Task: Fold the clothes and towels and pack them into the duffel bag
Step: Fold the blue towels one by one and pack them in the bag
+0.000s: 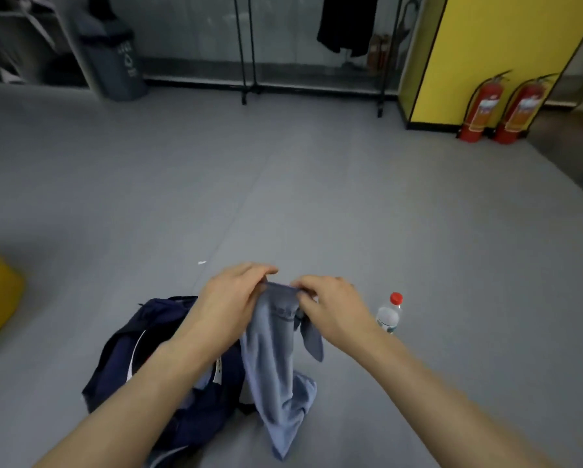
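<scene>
Left hand [231, 295] and right hand [330, 309] pinch the garment's [276, 366] top edge; it hangs lengthwise beside the bag [124, 359], nearer the left

- The left grip [231, 300] and the right grip [334, 312] both pinch the top edge of a blue-grey garment [276, 376], with fingers curled and the cloth bunched between them.
- The garment hangs down below both grips, towards the grey floor [283, 197].
- Below and left of the left grip, a navy duffel bag [124, 359] lies on the floor.
- Just right of the right grip, a clear bottle [389, 314] with a red cap stands upright.
- Far beyond the right grip, 2 red fire extinguishers [482, 109] stand beside a yellow panel [502, 45].
- Far beyond the left grip stands a grey bin [114, 62].
</scene>
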Demonstrator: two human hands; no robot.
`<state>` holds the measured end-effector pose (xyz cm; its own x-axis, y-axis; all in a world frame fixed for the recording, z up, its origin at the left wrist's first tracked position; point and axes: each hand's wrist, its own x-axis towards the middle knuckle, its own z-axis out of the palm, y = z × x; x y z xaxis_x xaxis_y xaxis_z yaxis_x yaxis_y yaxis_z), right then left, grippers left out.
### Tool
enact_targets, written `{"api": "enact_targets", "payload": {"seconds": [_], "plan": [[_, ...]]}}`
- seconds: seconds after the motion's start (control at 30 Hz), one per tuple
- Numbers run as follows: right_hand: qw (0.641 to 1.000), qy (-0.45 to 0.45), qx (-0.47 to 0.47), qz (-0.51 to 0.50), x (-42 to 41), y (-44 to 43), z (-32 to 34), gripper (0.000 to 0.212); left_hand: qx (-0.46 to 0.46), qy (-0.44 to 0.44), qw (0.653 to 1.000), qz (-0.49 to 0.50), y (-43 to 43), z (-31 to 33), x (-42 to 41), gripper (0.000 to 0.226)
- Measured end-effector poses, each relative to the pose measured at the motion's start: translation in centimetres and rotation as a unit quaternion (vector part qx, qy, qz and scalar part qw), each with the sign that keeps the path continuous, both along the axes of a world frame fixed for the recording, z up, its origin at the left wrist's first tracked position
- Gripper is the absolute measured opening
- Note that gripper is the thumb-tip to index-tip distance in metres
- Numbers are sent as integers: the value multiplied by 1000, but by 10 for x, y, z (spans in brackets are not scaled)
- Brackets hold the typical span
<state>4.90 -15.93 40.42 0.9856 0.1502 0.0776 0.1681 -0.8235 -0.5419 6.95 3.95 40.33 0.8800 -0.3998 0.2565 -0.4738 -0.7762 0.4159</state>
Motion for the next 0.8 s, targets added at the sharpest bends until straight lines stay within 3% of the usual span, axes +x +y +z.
{"api": "enact_targets", "payload": {"seconds": [0.1, 0.2, 0.33, 0.53, 0.73, 0.8], "plan": [[999, -41, -9, -32, -14, 25, 9, 22, -6, -25, 1000, 12, 20, 11, -3, 22], [997, -20, -43, -54, -27, 36, 2, 9, -59, -31, 997, 34, 29, 14, -8, 16], [992, 33, -58, -103, -27, 28, -7, 11, -69, 8, 995, 70, 41, 15, -8, 16], [989, -21, -74, -128, -12, 8, 6, 22, -74, 40, 995, 55, 50, 8, 6, 15], [984, 12, -85, -155, -9, -4, 13, 26, -70, -22, 996, 46, 55, -9, 13, 38], [981, 22, -89, -170, -8, -11, 17, 25, -57, -42, 995, 66, 55, -9, 14, 25]]}}
